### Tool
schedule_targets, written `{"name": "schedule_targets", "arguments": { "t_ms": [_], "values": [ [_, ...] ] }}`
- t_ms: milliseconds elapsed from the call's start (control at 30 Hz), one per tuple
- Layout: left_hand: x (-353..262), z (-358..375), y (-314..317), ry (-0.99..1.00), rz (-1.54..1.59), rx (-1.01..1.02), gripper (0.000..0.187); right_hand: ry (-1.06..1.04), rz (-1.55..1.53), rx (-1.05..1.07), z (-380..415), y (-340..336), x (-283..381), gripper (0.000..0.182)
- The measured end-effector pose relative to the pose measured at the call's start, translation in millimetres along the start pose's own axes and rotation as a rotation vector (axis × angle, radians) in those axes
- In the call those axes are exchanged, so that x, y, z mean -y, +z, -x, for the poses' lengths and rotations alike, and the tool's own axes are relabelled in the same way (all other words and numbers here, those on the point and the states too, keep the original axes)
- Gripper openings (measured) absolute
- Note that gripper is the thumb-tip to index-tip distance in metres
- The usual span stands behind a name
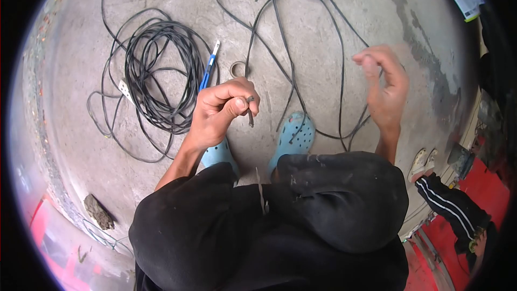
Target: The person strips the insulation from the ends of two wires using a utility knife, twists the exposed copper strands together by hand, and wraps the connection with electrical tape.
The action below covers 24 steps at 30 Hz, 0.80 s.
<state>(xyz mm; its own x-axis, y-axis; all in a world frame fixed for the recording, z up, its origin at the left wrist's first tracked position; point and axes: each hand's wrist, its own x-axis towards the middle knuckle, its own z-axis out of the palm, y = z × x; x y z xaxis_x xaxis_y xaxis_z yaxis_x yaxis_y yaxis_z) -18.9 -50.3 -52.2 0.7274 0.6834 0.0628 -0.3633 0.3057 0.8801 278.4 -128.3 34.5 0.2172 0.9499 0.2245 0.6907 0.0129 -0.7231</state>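
My left hand (pixel 223 109) is closed in a pinch around the end of a black cable (pixel 251 119), whose short tip pokes out below the thumb. My right hand (pixel 385 86) is held up off to the right, fingers curled toward the thumb and slightly blurred. Whatever lies between those fingertips, if anything, I cannot make out. Just beyond my left hand, a blue utility knife (pixel 209 66) lies on the floor against a coil of black cable (pixel 186 48). A roll of tape (pixel 232 68) rests close by, partly behind the hand.
Loose loops of black cable (pixel 341 75) spread across the concrete floor (pixel 318 37). A white socket strip (pixel 125 90) lies by the coil. My feet wear blue clogs (pixel 297 129). A stone (pixel 98 212) is at lower left. Another person's striped trouser leg (pixel 449 205) shows at right.
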Motion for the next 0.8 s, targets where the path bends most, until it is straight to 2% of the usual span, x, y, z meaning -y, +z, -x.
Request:
{"name": "schedule_targets", "arguments": {
  "t_ms": [33, 100, 200, 300, 400, 567, 700, 800],
  "values": [
    [-1, -1, 1, -0.006, -0.009, -0.004, 0.027, 0.093, 0.006, 0.094, 10, 14, -11, 0.008],
    [-2, -2, 4, -0.037, -0.035, 0.002, 0.029, 0.252, -0.039, 0.260, 36, 37, -32, 0.011],
    [1, -1, 5, -0.065, -0.050, -0.010, 0.029, 0.312, 0.157, 0.469, 77, 61, -52, 0.014],
    [7, 3, 2, -0.142, -0.087, -0.041, 0.026, 0.285, 0.176, 0.604, 106, 71, -67, 0.014],
    [10, 5, 2, -0.239, -0.096, -0.096, 0.021, 0.325, 0.155, 0.620, 121, 77, -67, 0.015],
    [18, 4, 2, -0.408, -0.103, -0.162, 0.014, 0.210, 0.191, 0.758, 142, 84, -70, 0.017],
    [25, 8, 0, -0.451, -0.103, -0.176, 0.016, 0.130, 0.153, 0.778, 149, 82, -62, 0.022],
    [30, 10, -1, -0.473, -0.132, -0.176, 0.017, 0.083, 0.164, 0.777, 152, 84, -66, 0.019]
  ]
}}
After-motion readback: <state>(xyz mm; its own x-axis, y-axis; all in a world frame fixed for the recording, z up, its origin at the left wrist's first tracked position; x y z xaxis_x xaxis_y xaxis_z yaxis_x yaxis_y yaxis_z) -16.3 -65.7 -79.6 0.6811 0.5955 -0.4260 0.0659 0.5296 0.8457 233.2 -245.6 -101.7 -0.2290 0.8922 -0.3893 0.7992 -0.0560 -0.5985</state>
